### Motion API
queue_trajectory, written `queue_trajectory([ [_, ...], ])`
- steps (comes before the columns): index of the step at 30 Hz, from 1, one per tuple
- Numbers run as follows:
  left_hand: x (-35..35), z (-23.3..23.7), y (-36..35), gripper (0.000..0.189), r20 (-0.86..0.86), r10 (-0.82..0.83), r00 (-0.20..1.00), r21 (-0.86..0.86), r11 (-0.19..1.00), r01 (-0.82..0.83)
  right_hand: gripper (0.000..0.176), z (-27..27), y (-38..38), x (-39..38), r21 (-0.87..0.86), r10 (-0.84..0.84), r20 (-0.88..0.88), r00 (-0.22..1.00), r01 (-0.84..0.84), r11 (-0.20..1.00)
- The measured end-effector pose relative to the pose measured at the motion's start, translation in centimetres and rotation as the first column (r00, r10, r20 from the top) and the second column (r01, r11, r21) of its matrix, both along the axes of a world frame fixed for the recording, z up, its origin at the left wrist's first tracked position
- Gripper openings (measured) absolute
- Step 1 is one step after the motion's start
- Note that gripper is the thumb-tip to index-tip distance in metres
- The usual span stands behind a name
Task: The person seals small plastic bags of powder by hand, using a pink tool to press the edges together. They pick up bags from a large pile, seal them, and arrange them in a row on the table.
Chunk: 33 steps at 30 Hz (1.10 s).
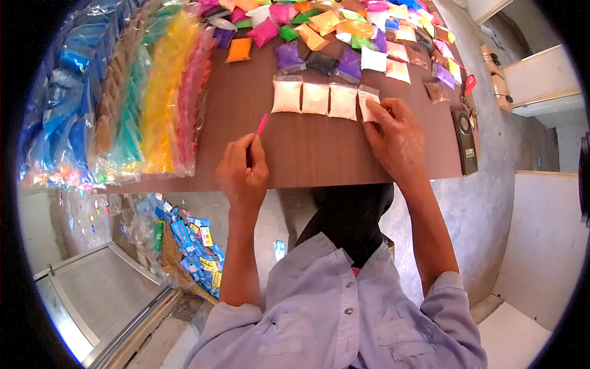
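My left hand [244, 167] is closed around a thin bright pink stick [262, 125], which points up over the table; its exact kind I cannot make out. My right hand [396, 136] pinches the right edge of a small clear bag of pale powder [367, 103], lying at the right end of a short row. Beside it, several similar bags of pale powder [315, 98] lie flat and side by side on the brown table [307, 150]. The right fingers cover part of the end bag.
Long clear packs of coloured packets [163, 92] fill the table's left side. Loose coloured bags [326, 24] are heaped at the back. A black device [465, 144] and red-handled scissors [470, 84] lie at the right edge. A basket of blue packets [196, 252] stands below left.
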State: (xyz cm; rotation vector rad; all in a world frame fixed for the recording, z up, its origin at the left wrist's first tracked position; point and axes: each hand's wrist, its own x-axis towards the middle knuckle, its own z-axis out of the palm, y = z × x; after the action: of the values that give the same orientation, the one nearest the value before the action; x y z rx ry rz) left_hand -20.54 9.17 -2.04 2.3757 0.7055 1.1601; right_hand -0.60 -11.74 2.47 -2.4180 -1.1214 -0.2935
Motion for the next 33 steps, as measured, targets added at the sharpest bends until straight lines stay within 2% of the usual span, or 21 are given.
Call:
queue_trajectory([
  [6,-0.2,-0.1,0.0,0.007,-0.021,-0.011,1.0,-0.049,0.999,0.01,0.035,-1.4,0.1,0.9,0.071,0.053,0.018,0.998,-0.054,0.996],
  [8,-0.2,0.2,-0.1,0.007,-0.041,-0.003,0.999,-0.068,0.998,0.0,0.032,-1.6,0.4,0.9,0.207,0.038,-0.059,0.998,-0.024,0.978],
  [9,-0.2,0.5,-0.3,0.007,-0.043,0.006,0.999,-0.091,0.996,-0.01,0.032,-1.4,0.8,0.9,0.21,0.043,-0.065,0.997,-0.029,0.977],
  [14,-0.1,0.4,-0.4,0.007,-0.053,0.031,0.998,-0.082,0.996,-0.035,0.03,0.5,4.7,-0.1,0.199,0.161,0.133,0.978,-0.186,0.962],
  [17,-0.1,0.5,-0.3,0.007,-0.033,0.025,0.999,-0.082,0.996,-0.028,0.027,0.3,7.7,-0.5,0.24,0.24,0.19,0.952,-0.282,0.929],
  [19,-0.2,0.5,-0.4,0.007,-0.05,0.023,0.998,-0.15,0.988,-0.03,0.026,0.4,9.4,-1.1,0.239,0.246,0.199,0.949,-0.29,0.926],
  [22,-0.2,0.8,-0.5,0.007,-0.055,0.018,0.998,-0.138,0.99,-0.026,0.027,0.2,11.2,-1.2,0.193,0.288,0.247,0.925,-0.338,0.921],
  [25,-0.2,0.9,-0.3,0.007,-0.059,0.006,0.998,-0.1,0.995,-0.012,0.027,0.1,12.3,-1.3,0.165,0.313,0.215,0.925,-0.35,0.922],
  [27,-0.1,0.5,0.0,0.01,-0.019,-0.013,1.0,-0.07,0.997,0.011,0.029,0.2,12.5,-1.6,0.089,0.365,0.133,0.921,-0.378,0.922],
  [29,-0.1,0.3,0.1,0.014,0.019,-0.032,0.999,-0.039,0.999,0.033,0.031,0.2,12.7,-1.7,0.096,0.379,0.14,0.915,-0.393,0.914],
  [31,-0.3,0.4,0.1,0.015,-0.026,-0.025,0.999,-0.059,0.998,0.024,0.031,0.0,12.8,-1.7,0.118,0.401,0.067,0.914,-0.406,0.906],
  [33,-0.1,0.5,0.1,0.014,-0.019,-0.028,0.999,-0.056,0.998,0.027,0.031,0.0,12.8,-1.6,0.137,0.403,0.066,0.913,-0.408,0.903],
])
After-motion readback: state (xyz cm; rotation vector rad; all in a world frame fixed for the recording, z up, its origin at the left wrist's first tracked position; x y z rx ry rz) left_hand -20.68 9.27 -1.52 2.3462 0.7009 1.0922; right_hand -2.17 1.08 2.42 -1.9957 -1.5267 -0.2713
